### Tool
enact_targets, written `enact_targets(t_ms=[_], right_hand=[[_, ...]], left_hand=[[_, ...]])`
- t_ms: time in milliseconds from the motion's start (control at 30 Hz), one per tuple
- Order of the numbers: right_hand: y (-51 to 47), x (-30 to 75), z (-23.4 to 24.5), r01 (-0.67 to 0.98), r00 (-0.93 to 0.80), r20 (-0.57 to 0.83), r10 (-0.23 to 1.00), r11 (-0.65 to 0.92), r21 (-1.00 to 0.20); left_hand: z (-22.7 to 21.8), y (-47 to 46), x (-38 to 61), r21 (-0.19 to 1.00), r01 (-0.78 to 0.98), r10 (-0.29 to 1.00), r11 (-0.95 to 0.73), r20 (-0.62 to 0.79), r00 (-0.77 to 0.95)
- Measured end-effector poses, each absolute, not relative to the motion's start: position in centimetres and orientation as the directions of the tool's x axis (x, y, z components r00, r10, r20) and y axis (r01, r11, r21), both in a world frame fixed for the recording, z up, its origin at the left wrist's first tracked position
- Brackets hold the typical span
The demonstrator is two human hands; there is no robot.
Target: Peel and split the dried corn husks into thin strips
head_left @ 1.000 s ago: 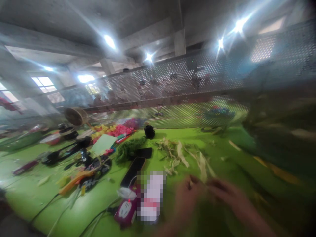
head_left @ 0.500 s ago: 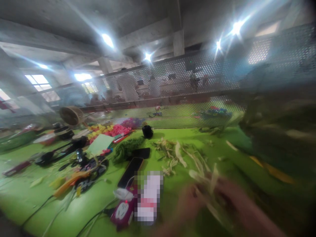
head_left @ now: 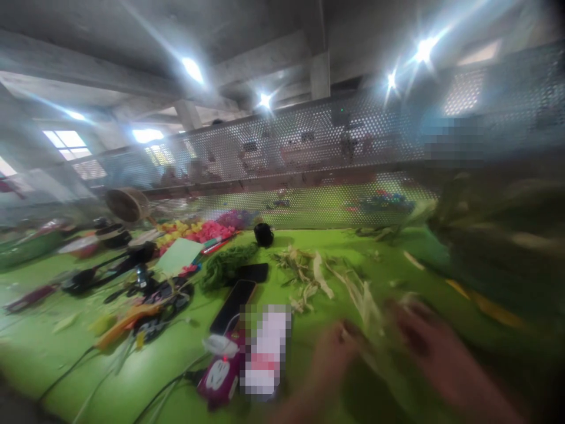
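Observation:
At the lower right, my left hand [head_left: 336, 348] is closed in a pinch on a pale strip of corn husk [head_left: 373, 312]. My right hand [head_left: 426, 338], smeared by motion, has its fingers curled round husk on the strip's other side. Long pale ends hang below and between the two hands, too blurred to separate. Just beyond them lies a loose heap of husk strips [head_left: 304, 274] on the green table [head_left: 344, 240]. A large dark bundle of husks [head_left: 498, 224] rises at the right.
Left of my hands lie a purple power strip [head_left: 220, 374], a blurred-out pale object [head_left: 267, 347] and a phone [head_left: 233, 306]. An orange glue gun [head_left: 126, 330] trails cords. Behind are green fibre [head_left: 223, 268], pink flowers [head_left: 212, 232], a black roll [head_left: 263, 235] and a perforated metal screen [head_left: 300, 153].
My hands have moved apart, the right one going rightward and the left one slightly left. The husk between them now hangs lower. Things on the table stay put.

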State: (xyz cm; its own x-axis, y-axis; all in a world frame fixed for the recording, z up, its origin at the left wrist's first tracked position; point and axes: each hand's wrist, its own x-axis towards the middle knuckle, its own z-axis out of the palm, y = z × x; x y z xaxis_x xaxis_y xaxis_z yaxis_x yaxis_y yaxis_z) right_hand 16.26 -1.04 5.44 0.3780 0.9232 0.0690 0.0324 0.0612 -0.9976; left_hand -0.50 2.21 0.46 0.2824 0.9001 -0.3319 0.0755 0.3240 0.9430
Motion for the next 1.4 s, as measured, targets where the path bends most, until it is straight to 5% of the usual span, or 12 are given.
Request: enact_targets(t_ms=[100,267,367,1067,1400], right_hand=[[-1.3,16.1,4.6,-0.016,0.238,-0.004,0.971,0.000,-1.000],[-1.3,15.9,3.7,0.446,-0.028,0.102,0.994,0.104,-0.889],[-1.1,15.8,3.5,0.576,-0.100,0.106,0.989,0.144,-0.805],[-1.4,15.9,3.3,0.622,-0.054,0.070,0.996,0.088,-0.778],[-1.6,15.9,3.1,0.648,-0.171,0.213,0.962,0.273,-0.711]], left_hand=[[0.1,2.3,-0.2,0.956,0.173,0.929,0.238,-0.276,0.248],[0.5,1.9,-0.2,0.897,0.430,0.952,0.105,-0.216,0.219],[1.0,1.5,-0.5,0.870,0.491,0.945,0.043,-0.195,0.262],[2.0,1.1,-0.7,0.816,0.568,0.947,-0.111,-0.086,0.310],[2.6,1.4,-0.7,0.827,0.561,0.939,-0.025,-0.173,0.298]])
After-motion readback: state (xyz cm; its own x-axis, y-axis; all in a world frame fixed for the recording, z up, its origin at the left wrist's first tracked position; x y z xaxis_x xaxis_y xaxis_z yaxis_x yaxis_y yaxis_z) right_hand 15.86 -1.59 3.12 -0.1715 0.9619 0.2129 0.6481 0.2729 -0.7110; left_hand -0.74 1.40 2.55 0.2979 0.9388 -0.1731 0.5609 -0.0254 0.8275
